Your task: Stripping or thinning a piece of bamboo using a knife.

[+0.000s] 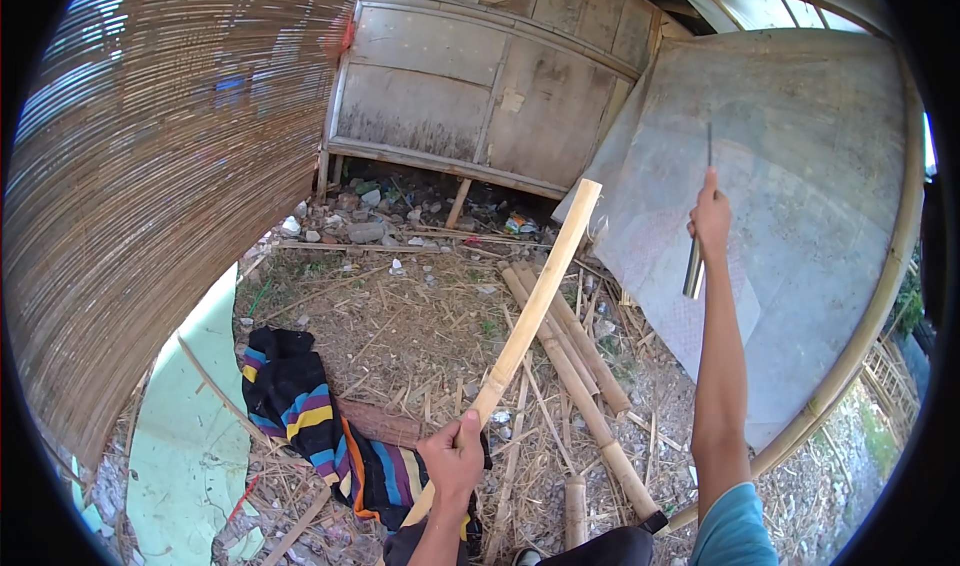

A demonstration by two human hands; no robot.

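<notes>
My left hand [455,459] is wrapped round the lower part of a long split bamboo strip [545,286], which slants up and to the right. Raised at the right, my right hand [711,216] grips a knife; its shiny metal handle [693,272] sticks out below the fist and its thin blade [710,144] points up, seen nearly edge-on. The blade is apart from the bamboo strip. Beneath my left hand lies a dark cloth with coloured stripes [312,413], partly over a reddish wood block [380,423].
Several bamboo poles [590,411] lie right of the strip, among shavings on the ground. A slatted bamboo screen [180,166] stands at the left, with a pale green sheet [190,426] below it. A translucent plastic sheet [790,186] hangs at the right. Wooden panels [430,86] stand behind rubble.
</notes>
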